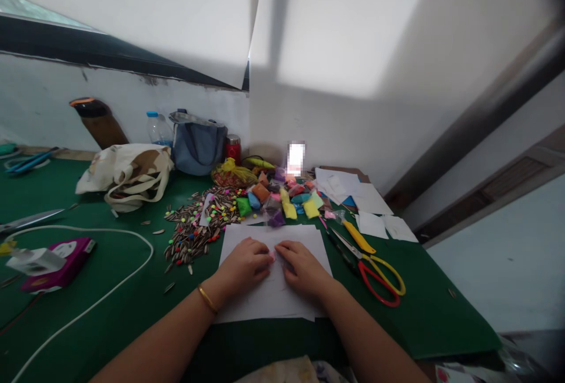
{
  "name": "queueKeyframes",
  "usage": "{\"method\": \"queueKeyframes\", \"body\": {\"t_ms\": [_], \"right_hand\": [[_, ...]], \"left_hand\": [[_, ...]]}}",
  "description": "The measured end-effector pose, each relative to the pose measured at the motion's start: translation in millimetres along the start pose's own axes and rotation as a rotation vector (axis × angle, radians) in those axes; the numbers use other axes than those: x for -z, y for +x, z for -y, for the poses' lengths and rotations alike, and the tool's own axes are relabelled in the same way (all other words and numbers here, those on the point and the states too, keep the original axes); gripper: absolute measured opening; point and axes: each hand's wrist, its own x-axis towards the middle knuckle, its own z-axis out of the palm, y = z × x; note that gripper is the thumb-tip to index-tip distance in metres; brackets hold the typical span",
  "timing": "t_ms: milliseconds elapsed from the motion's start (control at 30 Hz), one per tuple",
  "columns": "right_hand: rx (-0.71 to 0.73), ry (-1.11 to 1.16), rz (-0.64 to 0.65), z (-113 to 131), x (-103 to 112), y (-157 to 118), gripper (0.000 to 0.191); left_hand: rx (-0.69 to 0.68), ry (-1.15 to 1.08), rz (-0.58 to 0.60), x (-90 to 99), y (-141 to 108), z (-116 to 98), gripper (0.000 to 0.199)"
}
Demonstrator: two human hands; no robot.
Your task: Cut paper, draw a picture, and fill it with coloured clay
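Observation:
White paper sheets [282,303] lie on the green table, with both hands resting over them. My left hand [245,265] has its fingers bent together at a small pink piece [272,255] near the middle of the paper. From the other side, my right hand [302,265] meets the same pink piece with curled fingertips. The fingers partly hide the piece, and its exact shape is too small to tell. A gold bracelet [207,299] circles my left wrist.
Sunflower seeds [189,236] with coloured beads spread left of the paper. Coloured clay packets [260,193] lie behind it. Red-and-yellow scissors [382,280] and a yellow cutter [359,237] lie at right. A white cable [132,286], a purple box [66,265] and cloth bags [198,145] are left.

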Motion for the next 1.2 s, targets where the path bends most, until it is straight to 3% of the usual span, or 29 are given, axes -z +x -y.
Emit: {"method": "queueKeyframes", "body": {"t_ms": [333, 400, 600, 800, 1033, 1200], "right_hand": [[0.036, 0.040, -0.003, -2, 1, 0, 0.052], [0.039, 0.042, 0.004, -4, 1, 0, 0.051], [0.076, 0.005, 0.030, -4, 2, -1, 0.047], [0.120, -0.063, 0.065, 3, 7, -1, 0.048], [-0.005, 0.090, 0.022, -2, 2, 0, 0.058], [0.036, 0.035, 0.017, -1, 0, 0, 0.059]], "left_hand": [[-0.020, 0.010, -0.019, -0.5, 1, -5, 0.012], [0.022, -0.025, -0.012, -1.1, 1, -4, 0.011], [0.241, -0.067, -0.022, -5.2, 0, -3, 0.035], [0.266, -0.062, -0.034, -8.7, 1, -4, 0.029], [0.303, 0.002, -0.053, -12.8, 6, -11, 0.017], [0.309, -0.001, -0.059, -15.2, 4, -11, 0.010]]}}
